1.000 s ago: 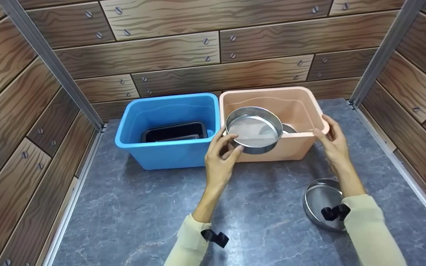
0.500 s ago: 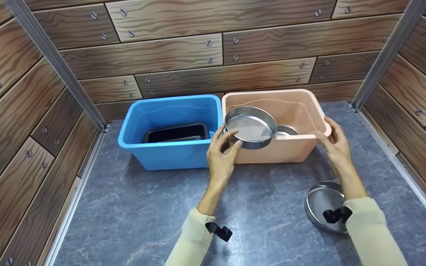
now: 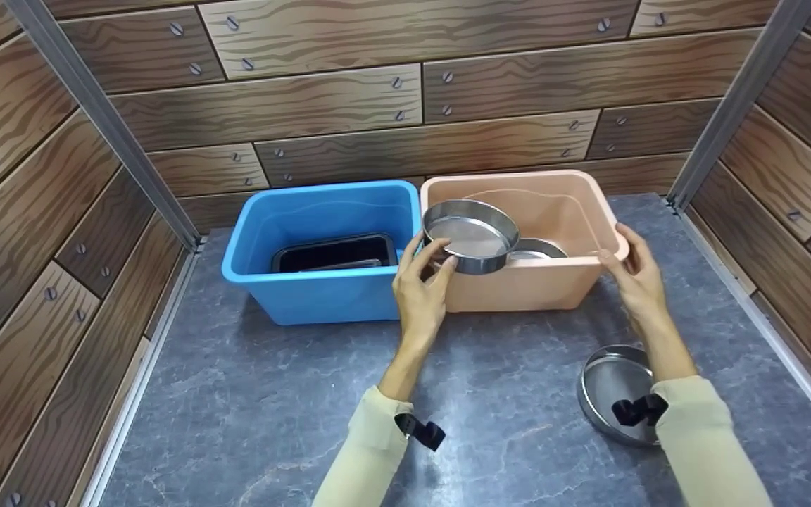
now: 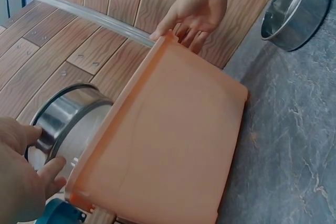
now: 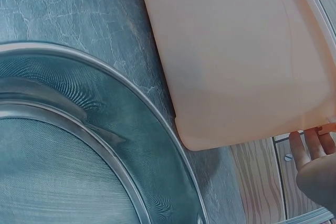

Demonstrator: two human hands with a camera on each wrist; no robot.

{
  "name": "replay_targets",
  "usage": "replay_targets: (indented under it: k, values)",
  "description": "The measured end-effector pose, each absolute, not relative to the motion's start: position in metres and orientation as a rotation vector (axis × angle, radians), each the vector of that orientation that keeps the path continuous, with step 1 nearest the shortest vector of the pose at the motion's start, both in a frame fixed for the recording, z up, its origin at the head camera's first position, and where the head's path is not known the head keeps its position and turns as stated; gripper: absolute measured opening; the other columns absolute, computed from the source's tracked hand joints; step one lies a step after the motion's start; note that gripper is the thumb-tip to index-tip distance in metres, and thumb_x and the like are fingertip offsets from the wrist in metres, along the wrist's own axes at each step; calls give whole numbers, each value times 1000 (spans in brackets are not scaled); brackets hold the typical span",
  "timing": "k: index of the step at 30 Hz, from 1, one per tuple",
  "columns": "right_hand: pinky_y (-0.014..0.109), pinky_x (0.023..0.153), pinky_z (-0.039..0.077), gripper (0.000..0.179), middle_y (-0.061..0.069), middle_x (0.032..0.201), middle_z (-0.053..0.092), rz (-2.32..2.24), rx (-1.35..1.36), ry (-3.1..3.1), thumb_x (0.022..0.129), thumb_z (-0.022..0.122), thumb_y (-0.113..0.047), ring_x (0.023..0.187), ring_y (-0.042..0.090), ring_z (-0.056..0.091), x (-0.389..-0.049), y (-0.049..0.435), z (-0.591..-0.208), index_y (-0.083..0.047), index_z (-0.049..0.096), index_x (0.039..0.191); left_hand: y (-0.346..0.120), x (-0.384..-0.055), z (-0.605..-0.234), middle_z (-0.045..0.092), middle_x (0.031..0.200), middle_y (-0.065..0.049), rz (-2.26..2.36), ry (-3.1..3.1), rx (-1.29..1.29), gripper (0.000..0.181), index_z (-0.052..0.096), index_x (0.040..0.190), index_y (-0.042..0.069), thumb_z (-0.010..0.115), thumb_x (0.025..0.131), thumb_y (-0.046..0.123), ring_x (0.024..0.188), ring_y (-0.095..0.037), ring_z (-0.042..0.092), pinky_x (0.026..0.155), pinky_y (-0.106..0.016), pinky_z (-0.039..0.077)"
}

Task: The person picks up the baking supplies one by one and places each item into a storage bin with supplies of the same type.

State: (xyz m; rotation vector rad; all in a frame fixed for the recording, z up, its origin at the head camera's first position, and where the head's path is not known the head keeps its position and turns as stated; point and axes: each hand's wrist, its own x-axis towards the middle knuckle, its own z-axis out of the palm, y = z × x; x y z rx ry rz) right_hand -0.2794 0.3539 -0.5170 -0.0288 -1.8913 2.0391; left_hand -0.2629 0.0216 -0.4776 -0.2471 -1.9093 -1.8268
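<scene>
My left hand (image 3: 421, 296) pinches the rim of a round metal sieve (image 3: 472, 238), thumb at its near edge and fingers along its left side. The sieve has a fine mesh base and is held over the front left part of the peach bin (image 3: 518, 289), overlapping its front rim in the head view. In the left wrist view, the sieve's shiny wall (image 4: 65, 119) is beside the bin's rim. My right hand (image 3: 639, 278) grips the bin's front right corner, thumb on the near side. Inside the bin lies another round metal piece (image 3: 543, 248), partly hidden behind the front wall.
Left of the peach bin stands a blue bin (image 3: 328, 301) with a black tray (image 3: 335, 252) in it. Another sieve (image 3: 610, 394) lies on the grey marbled table (image 3: 250, 408) under my right forearm. Wood-patterned walls (image 3: 349, 105) enclose the back and sides.
The held sieve has shifted a little left and away from me, over the peach bin, showing more of the metal piece inside. My right hand keeps its grip on the corner.
</scene>
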Motion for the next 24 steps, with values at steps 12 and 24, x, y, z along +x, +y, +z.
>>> replay_targets:
  k: [12, 24]
  values:
    - [18, 114, 37, 62, 18, 162, 36, 2049, -45, -1902, 102, 62, -1, 147, 27, 37, -279, 354, -516, -3, 36, 159, 29, -270, -475, 58, 147, -17, -1671, -1973, -227, 26, 79, 117, 12, 80, 91, 9, 87, -19, 65, 76, -36, 60]
    - [20, 118, 33, 63, 18, 163, 35, 2037, -24, -1904, 102, 62, -1, 147, 24, 36, -279, 355, -517, -3, 35, 159, 31, -277, -472, 52, 153, -18, -1659, -2071, -213, 33, 76, 124, 15, 79, 91, 11, 84, -13, 62, 84, -41, 57]
